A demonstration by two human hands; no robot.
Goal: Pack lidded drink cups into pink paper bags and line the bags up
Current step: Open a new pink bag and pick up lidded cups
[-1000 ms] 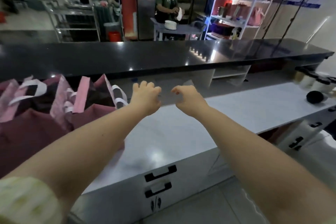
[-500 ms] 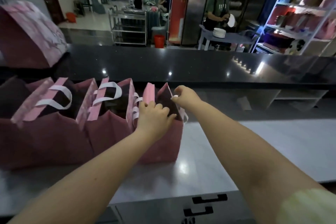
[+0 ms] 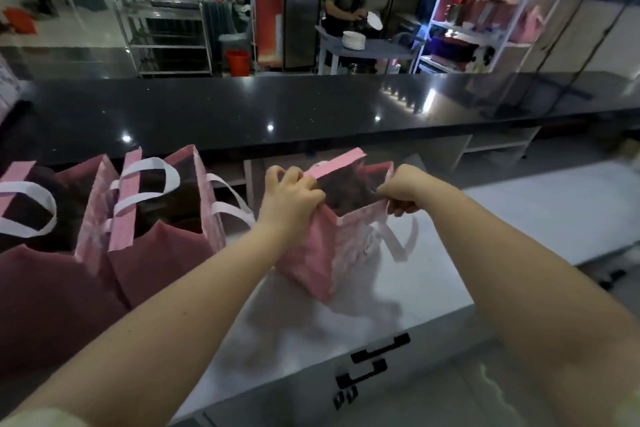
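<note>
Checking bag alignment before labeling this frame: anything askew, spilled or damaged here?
Yes: the pink bag gripped at its rim by the left hand and right hand hangs tilted, a bottom corner toward the white counter, apart from the two upright bags on the left. Its white handle dangles outside. No spill or tear visible.

Shop service area: long black counter [image 3: 311, 107], display shelves [image 3: 485, 3], stacked plates [image 3: 353, 39].

A bag [image 3: 322, 253] tilted over the bench [image 3: 433, 274], left hand [image 3: 291, 198] gripping its left rim, right hand [image 3: 403, 189] its right. A second bag [image 3: 162, 253] stood left, a third bag [image 3: 41, 305] beyond; a raised ledge [image 3: 277, 107] ran behind.
</note>
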